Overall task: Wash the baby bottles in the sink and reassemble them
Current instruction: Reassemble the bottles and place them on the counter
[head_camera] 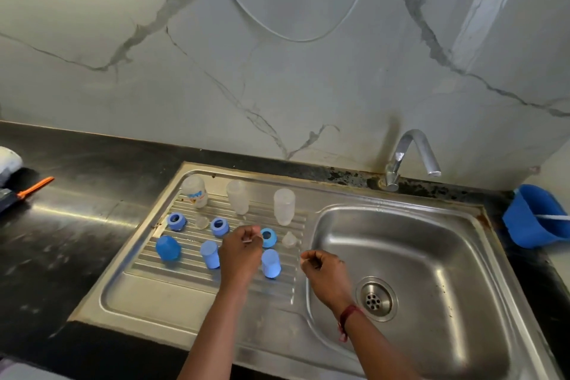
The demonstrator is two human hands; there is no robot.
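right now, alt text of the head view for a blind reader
A person's left hand and right hand, fingers curled, hover over a steel sink's drainboard where three clear bottles, blue rings, blue caps and clear nipples sit dismantled. The basin and tap are to the right.

The left hand (240, 251) covers the near-left edge of a blue ring (269, 237) and the right side of a blue cap (209, 254). A pale sliver shows at its curled fingers, too small to name. Whether the right hand (320, 267) holds anything cannot be told. Both forearms run off the bottom edge. The print on the far-left bottle (195, 194) is too blurred to read. A blue tub (530, 219) is cut by the right edge, a white object (8, 160) by the left, a white cable (297, 40) by the top, and the near right corner of the sink (456, 244) by the bottom.
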